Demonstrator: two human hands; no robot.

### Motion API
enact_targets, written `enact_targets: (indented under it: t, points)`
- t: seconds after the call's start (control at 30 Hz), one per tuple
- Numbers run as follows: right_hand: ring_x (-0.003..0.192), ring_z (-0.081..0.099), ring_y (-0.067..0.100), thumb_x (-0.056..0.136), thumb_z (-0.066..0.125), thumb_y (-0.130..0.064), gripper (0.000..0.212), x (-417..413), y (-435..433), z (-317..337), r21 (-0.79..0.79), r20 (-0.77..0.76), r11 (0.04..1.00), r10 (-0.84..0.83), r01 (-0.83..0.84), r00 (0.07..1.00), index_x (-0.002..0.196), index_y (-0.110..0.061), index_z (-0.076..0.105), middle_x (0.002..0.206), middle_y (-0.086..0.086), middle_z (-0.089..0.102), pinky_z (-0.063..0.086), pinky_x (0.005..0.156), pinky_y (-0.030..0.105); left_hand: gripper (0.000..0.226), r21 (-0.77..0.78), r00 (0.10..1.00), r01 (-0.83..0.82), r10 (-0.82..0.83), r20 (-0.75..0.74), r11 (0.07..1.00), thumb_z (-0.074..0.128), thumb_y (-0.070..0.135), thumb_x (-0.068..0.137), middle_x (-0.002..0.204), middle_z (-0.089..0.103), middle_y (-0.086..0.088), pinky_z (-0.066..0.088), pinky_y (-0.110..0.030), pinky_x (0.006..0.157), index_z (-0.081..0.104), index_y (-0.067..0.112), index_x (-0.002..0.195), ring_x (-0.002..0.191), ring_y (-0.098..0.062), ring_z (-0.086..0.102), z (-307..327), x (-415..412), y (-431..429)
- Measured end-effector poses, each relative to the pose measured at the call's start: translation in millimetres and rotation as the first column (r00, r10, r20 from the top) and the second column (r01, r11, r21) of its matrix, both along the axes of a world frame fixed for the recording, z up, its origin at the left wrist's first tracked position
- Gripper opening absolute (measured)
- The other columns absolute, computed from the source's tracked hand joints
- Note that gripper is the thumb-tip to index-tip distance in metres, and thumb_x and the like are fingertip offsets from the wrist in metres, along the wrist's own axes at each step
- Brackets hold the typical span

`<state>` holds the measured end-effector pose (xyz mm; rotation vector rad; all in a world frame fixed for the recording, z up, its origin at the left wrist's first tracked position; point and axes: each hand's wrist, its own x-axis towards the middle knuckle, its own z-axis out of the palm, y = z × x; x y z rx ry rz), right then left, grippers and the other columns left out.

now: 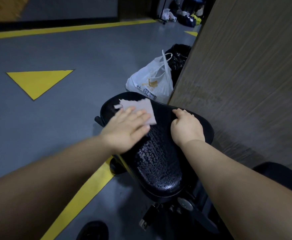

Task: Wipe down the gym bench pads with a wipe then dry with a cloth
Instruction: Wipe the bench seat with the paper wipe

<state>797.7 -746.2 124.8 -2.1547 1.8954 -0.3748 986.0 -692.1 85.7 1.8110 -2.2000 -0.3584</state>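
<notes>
L hand [124, 129] flat, fingers straight, pressing wipe [141, 104] onto far wide end of seat pad [159, 161]; no pinch. R hand [186, 127] curled in loose fist, braced on pad's R side, holds nothing visible. Pad long axis runs near-to-far; wet sheen on near narrow end. Judged: next stroke goes toward body along axis, L hand's job. Plastic bag [152, 82] on floor beyond.

Gym: padded bench [159, 153], yellow-marked floor [39, 82]
</notes>
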Motion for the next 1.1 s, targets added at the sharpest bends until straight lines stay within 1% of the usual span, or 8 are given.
enact_targets:
  t: [0.13, 0.27, 0.4, 0.53, 0.67, 0.8, 0.93, 1.1]
  points:
    - [0.144, 0.022, 0.018, 0.09, 0.032, -0.009, 0.054, -3.5, -5.7, -6.2, -0.017, 0.009, 1.0, -0.002, 0.003, 1.0, 0.141, -0.022, 0.045, 0.152, 0.001, 0.037, 0.011, 0.118, 0.029, 0.075, -0.174, 0.975, 0.191, -0.207, -0.081, 0.966, 0.006, 0.069, 0.093, 0.154, 0.037, 0.009, -0.002, -0.032, 0.119, 0.041, 0.03, 0.147, 0.147, -0.02, 0.02, -12.5, -22.4, 54.5]
    - [0.142, 0.028, 0.019, 0.089, 0.033, -0.008, 0.054, -4.8, -9.6, -11.1, -0.018, 0.022, 1.0, 0.02, -0.019, 1.0, 0.139, -0.022, 0.048, 0.149, 0.003, 0.041, 0.012, 0.117, 0.029, 0.058, -0.185, 0.924, 0.358, -0.375, -0.069, 0.915, 0.012, 0.057, 0.099, 0.153, 0.034, 0.015, 0.004, -0.036, 0.12, 0.039, 0.035, 0.145, 0.147, -0.012, 0.017, -19.5, -19.6, 72.1]
    - [0.143, 0.025, 0.017, 0.089, 0.033, -0.01, 0.054, -5.1, -11.2, -12.4, -0.021, 0.013, 1.0, 0.018, -0.017, 1.0, 0.139, -0.023, 0.047, 0.151, 0.0, 0.039, 0.011, 0.119, 0.029, 0.066, -0.213, 0.983, 0.143, -0.164, -0.084, 0.967, 0.007, 0.064, 0.097, 0.151, 0.04, 0.013, 0.007, -0.035, 0.119, 0.043, 0.035, 0.144, 0.143, -0.015, 0.027, -18.2, 0.0, 28.8]
    - [0.144, 0.021, 0.016, 0.091, 0.031, -0.009, 0.054, -5.0, -7.1, -7.5, -0.028, 0.003, 0.999, 0.028, -0.028, 1.0, 0.142, -0.021, 0.045, 0.153, 0.0, 0.035, 0.009, 0.118, 0.028, 0.055, -0.017, 0.995, -0.087, 0.087, -0.044, 0.996, 0.011, 0.056, 0.101, 0.159, 0.02, 0.018, -0.003, -0.032, 0.119, 0.028, 0.04, 0.15, 0.148, -0.01, 0.008, 0.9, 11.7, -28.0]
    - [0.144, 0.023, 0.016, 0.091, 0.032, -0.009, 0.054, -4.0, -7.1, -6.8, -0.039, 0.005, 0.999, 0.031, -0.031, 1.0, 0.141, -0.02, 0.046, 0.152, 0.001, 0.036, 0.01, 0.118, 0.028, 0.051, 0.087, 0.99, -0.143, 0.142, 0.016, 0.986, 0.012, 0.05, 0.103, 0.161, 0.014, 0.017, -0.003, -0.037, 0.121, 0.022, 0.039, 0.152, 0.149, -0.012, 0.003, 14.5, 5.7, -52.5]
    - [0.143, 0.025, 0.02, 0.09, 0.032, -0.01, 0.054, -4.9, -9.3, -10.5, -0.035, 0.034, 0.999, 0.009, -0.008, 0.999, 0.14, -0.023, 0.048, 0.151, 0.001, 0.038, 0.015, 0.119, 0.03, 0.056, 0.08, 0.997, -0.07, 0.069, 0.017, 0.994, 0.01, 0.058, 0.1, 0.161, 0.012, 0.019, -0.005, -0.035, 0.12, 0.02, 0.041, 0.152, 0.149, -0.01, 0.0, 12.3, -2.4, -33.7]
    - [0.135, 0.037, 0.027, 0.091, 0.034, -0.014, 0.049, -7.0, -7.0, -8.6, -0.031, 0.152, 0.999, -0.033, 0.038, 0.988, 0.133, -0.028, 0.054, 0.141, 0.006, 0.051, 0.029, 0.113, 0.033, 0.085, 0.0, 0.997, 0.077, -0.077, 0.005, 0.997, -0.004, 0.072, 0.077, 0.16, 0.015, 0.019, -0.003, -0.034, 0.12, 0.021, 0.041, 0.151, 0.149, -0.011, 0.003, 7.9, -21.7, 9.9]
    - [0.123, 0.049, 0.022, 0.092, 0.038, -0.017, 0.042, -10.4, -5.3, -4.9, -0.05, 0.336, 0.996, -0.05, 0.071, 0.941, 0.124, -0.026, 0.062, 0.127, 0.003, 0.062, 0.036, 0.105, 0.031, 0.079, -0.074, 0.97, 0.241, -0.242, -0.007, 0.968, 0.0, 0.069, 0.082, 0.159, 0.016, 0.021, -0.009, -0.034, 0.12, 0.024, 0.04, 0.152, 0.149, -0.011, 0.0, 5.0, -52.6, 47.4]
